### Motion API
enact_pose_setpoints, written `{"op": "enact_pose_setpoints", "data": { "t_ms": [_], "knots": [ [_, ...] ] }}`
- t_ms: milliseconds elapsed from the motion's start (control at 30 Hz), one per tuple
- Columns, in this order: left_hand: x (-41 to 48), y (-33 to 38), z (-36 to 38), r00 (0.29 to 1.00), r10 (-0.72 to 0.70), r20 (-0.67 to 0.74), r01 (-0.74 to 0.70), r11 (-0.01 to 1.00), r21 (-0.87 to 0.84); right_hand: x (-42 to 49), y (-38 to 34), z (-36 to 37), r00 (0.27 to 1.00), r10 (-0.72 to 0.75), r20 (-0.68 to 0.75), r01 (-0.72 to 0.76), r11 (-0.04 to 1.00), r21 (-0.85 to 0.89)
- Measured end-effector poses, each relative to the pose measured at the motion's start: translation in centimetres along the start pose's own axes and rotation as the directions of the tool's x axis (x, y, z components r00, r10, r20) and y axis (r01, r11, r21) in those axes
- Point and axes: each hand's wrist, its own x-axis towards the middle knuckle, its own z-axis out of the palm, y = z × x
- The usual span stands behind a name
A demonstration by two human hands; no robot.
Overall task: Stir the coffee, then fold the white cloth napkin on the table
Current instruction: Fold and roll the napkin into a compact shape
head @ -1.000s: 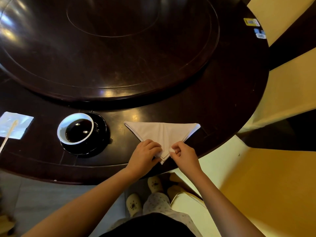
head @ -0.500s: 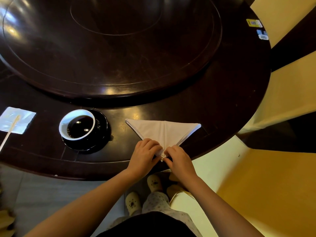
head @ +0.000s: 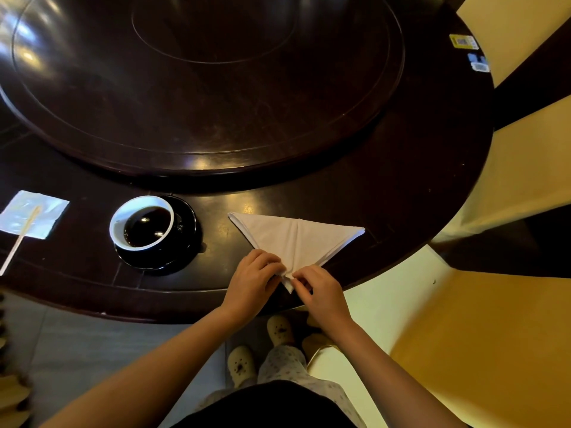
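Head view, looking down over the table edge.

- Napkin (head: 296, 239): white cloth, folded to a triangle, flat on the dark round table (head: 386, 196) near its front edge. Long side faces away from the person; point faces the person. A crease runs down the middle. Layered edges show at the right corner.
- Left hand (head: 253, 281): fingers curled, knuckles up, gripping the left side of the napkin's near point.
- Right hand (head: 321, 291): thumb and forefinger pinch the near point from the right. The tip of the cloth sticks out between the two hands, which nearly touch.
- Cup (head: 119, 225): white inside, filled with dark coffee, standing on a black saucer (head: 185, 242), left of the napkin and apart from it.
- Stir stick (head: 18, 242): pale, lying with its far end on a shiny square wrapper (head: 46, 217) at the far left.
- Raised turntable (head: 200, 88) fills the table's centre.
- Two slippers (head: 279, 330) visible on the floor below the table edge.
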Motion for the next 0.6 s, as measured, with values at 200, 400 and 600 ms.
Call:
{"op": "enact_pose_setpoints", "data": {
  "t_ms": [200, 400, 600],
  "knots": [
    [0.2, 0.4, 0.0, 1.000, 0.012, 0.002, -0.012, 1.000, 0.003, 0.0, 0.4, 0.7, 1.000, 0.020, 0.009, -0.020, 0.999, -0.041],
    [0.2, 0.9, -0.1, 0.999, 0.037, -0.010, -0.037, 0.999, -0.020, -0.4, -0.1, 1.4, 1.000, 0.002, -0.028, -0.002, 1.000, 0.010],
    [0.1, 1.6, 0.8, 0.998, -0.002, 0.070, 0.002, 1.000, -0.008, -0.5, 0.1, -0.1, 0.994, 0.028, 0.105, -0.037, 0.996, 0.087]
  ]
}}
